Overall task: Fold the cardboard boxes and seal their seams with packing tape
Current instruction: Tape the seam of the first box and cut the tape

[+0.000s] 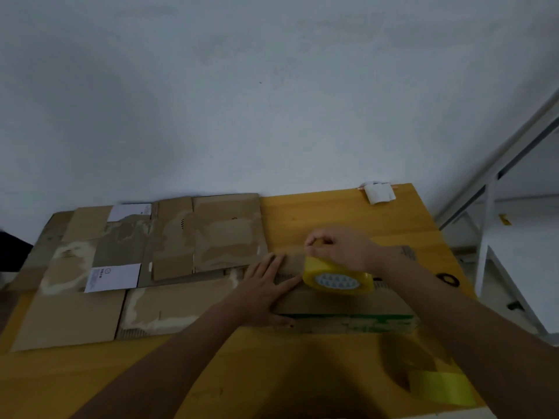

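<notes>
While my left hand [266, 285] lies flat with fingers straight and spread on the top of the folded brown cardboard box with green print on its near side [341, 306], my right hand [338, 249] holds the yellow roll of packing tape [337, 278] from above, fingers curled over its upper edge. Roll stands tilted on the box top, white core facing me, touching my left fingertips [295, 281]. Can't tell whether any tape is stuck down yet; the strip itself is too dim to see. Box sits on the yellow wooden table [332, 207], right of centre, near edge facing me. Left of it, touching or just beside, a pile of flattened brown cardboard sheets [136, 267] covers the table's left half; two white paper labels on them, one at the far side [130, 211], one nearer [113, 276]. Small white object [378, 193] at the far right corner of the table, blurred. Dark ring-shaped item [447, 279] by the right edge. A loose translucent yellow tape strip [444, 388] hangs at the near right corner. White metal frame [490, 237] stands right of the table.
</notes>
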`<state>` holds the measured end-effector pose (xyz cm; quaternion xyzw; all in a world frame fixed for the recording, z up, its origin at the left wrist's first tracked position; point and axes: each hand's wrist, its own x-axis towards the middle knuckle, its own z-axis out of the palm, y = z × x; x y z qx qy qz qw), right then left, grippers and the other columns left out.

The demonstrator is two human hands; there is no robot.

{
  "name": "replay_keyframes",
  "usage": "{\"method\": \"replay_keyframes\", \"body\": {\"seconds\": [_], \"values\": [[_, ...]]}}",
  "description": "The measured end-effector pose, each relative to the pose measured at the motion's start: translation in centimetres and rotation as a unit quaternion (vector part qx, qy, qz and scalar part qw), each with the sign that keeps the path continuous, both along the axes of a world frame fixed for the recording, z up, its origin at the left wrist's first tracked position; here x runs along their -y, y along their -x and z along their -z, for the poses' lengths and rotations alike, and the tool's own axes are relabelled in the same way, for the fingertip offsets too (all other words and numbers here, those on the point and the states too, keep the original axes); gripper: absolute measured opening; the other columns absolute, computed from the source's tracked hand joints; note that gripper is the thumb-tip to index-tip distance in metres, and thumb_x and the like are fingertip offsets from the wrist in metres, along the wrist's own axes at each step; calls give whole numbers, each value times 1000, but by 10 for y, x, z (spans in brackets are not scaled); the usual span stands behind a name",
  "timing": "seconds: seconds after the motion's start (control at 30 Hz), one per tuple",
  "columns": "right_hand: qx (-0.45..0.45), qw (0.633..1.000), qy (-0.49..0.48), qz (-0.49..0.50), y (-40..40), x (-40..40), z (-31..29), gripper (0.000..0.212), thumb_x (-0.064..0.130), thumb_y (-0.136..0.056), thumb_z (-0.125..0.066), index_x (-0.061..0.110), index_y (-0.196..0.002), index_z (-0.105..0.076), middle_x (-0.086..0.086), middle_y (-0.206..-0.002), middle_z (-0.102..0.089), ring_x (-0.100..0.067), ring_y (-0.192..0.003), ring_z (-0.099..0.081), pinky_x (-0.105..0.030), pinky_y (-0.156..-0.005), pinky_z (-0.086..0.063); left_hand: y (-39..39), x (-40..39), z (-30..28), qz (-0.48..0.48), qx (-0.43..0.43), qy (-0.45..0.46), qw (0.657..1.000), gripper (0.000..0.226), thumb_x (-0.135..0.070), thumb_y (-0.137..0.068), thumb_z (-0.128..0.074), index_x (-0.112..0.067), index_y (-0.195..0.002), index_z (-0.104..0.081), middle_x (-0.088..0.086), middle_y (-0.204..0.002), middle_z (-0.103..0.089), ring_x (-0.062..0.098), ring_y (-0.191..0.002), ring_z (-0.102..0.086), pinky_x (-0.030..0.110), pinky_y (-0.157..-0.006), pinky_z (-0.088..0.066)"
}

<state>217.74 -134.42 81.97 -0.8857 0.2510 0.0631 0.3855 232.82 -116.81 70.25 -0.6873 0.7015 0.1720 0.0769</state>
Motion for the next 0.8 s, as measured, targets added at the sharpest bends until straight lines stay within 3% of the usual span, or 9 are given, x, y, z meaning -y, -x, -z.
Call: {"method": "replay_keyframes", "body": {"seconds": [0.1,0.23,0.37,0.43,0.5,0.57,0.6,0.7,0.8], "values": [[5,1000,7,-10,-1,-4,7,9,36,-98,-55,32,-100,-62,24,-75,-48,10,-66,-47,-10,-58,-34,-1,-11,20,-32,-35,29,998,104,-86,-76,-42,-51,-141,32,3,-159,31,26,-147,28,53,-119,2],[-22,998,40,-51,-3,-22,17,11,38,-98,-52,33,-97,-61,17,-79,-58,-3,-72,-54,-24,-64,-44,2,-20,37,-58,-74,70,993,116,-88,-74,-46,-32,-155,15,-4,-158,34,18,-145,33,53,-119,9],[-45,995,73,-54,-11,-30,19,13,40,-97,-51,34,-97,-62,9,-90,-66,-13,-81,-61,-33,-70,-50,-1,-25,18,-123,-193,73,971,91,-77,-85,-42,-32,-157,-12,-10,-163,18,8,-149,20,49,-122,5],[-47,995,74,-48,-10,-29,19,11,42,-97,-51,36,-95,-60,11,-84,-63,-13,-71,-59,-33,-64,-48,-2,-32,-2,-260,-320,123,903,62,-62,-93,-40,-28,-143,-50,-10,-160,-25,3,-147,-19,43,-121,-21],[-48,995,68,-46,-10,-30,19,11,41,-97,-51,37,-93,-60,10,-82,-63,-15,-66,-57,-35,-62,-48,3,-37,-22,-419,-443,198,768,48,-53,-96,-39,-24,-112,-73,-9,-125,-67,1,-118,-57,38,-107,-45],[-58,995,74,-45,-13,-32,19,13,41,-97,-50,34,-94,-61,8,-80,-63,-12,-59,-52,-33,-58,-45,10,-36,-38,-497,-536,188,656,54,-53,-98,-39,-15,-96,-77,-3,-99,-75,9,-99,-68,36,-98,-52],[-64,994,81,-46,-16,-34,19,14,40,-97,-50,32,-95,-61,8,-77,-61,-9,-56,-49,-30,-55,-41,15,-34,-43,-502,-558,167,640,56,-55,-96,-41,-12,-96,-76,1,-97,-75,12,-97,-69,35,-96,-53],[-83,990,98,-54,-21,-38,16,15,39,-97,-48,32,-96,-61,8,-74,-59,-6,-56,-47,-24,-51,-36,32,-27,-49,-474,-576,114,657,53,-61,-88,-55,-12,-97,-72,6,-98,-72,18,-97,-68,32,-90,-54],[-99,987,106,-64,-26,-41,12,18,39,-98,-46,29,-98,-62,8,-72,-58,-7,-56,-47,-23,-50,-35,40,-23,-48,-464,-610,129,629,34,-37,-91,-67,-4,-88,-64,8,-86,-66,16,-80,-64,23,-76,-53]]}}
